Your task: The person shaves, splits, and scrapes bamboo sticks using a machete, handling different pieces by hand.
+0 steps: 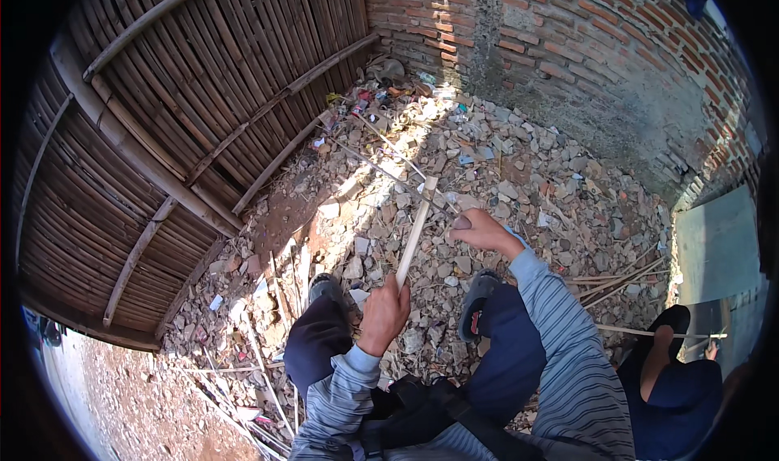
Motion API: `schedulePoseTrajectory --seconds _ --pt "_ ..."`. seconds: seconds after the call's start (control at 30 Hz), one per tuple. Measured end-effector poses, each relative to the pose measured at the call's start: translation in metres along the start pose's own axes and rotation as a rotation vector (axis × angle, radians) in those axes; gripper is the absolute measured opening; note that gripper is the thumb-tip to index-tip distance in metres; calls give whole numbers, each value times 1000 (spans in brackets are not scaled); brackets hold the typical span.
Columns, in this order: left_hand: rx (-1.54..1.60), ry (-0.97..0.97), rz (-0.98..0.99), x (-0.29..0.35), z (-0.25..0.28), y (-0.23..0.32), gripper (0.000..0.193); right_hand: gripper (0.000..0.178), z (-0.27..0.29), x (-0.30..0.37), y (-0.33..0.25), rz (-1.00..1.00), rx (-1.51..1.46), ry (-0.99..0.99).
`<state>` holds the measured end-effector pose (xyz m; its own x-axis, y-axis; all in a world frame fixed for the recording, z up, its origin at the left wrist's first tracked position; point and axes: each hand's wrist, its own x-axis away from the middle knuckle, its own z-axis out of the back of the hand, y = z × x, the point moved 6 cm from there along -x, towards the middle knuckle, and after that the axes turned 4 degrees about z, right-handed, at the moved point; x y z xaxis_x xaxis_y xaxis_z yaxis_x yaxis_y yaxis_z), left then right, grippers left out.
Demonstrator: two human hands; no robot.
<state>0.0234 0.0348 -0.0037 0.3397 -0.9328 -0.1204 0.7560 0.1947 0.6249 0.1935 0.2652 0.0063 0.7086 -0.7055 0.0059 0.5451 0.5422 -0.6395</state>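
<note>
My left hand is closed round the lower end of a pale split bamboo strip, which slants up and away from me. Closed too, my right hand grips what looks like a knife, its dark narrow blade crossing the strip near the far end. The fingers cover most of its handle. Beyond the strip's tip, thin sticks lie over the rubble, and one lines up with the blade, so where the blade ends is unclear.
Broken stone and brick rubble with litter covers the ground around my shoes. A bamboo slat wall stands left, a brick wall behind. More bamboo strips lie at lower left. Another person sits at right, beside a long strip.
</note>
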Motion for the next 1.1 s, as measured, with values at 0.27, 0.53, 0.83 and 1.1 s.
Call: schedulePoseTrajectory --seconds 0.27,0.53,0.83,1.1 --pt "202 -77 25 -5 5 2 31 48 -5 15 -32 -128 -581 -115" --pt "164 -39 33 -7 7 -4 33 53 9 9 -41 127 -16 79" --pt "-35 19 53 -3 4 -12 32 59 -19 20 -80 274 379 -78" --pt "-8 43 -38 9 11 -5 28 63 50 -8 2 -157 260 417"
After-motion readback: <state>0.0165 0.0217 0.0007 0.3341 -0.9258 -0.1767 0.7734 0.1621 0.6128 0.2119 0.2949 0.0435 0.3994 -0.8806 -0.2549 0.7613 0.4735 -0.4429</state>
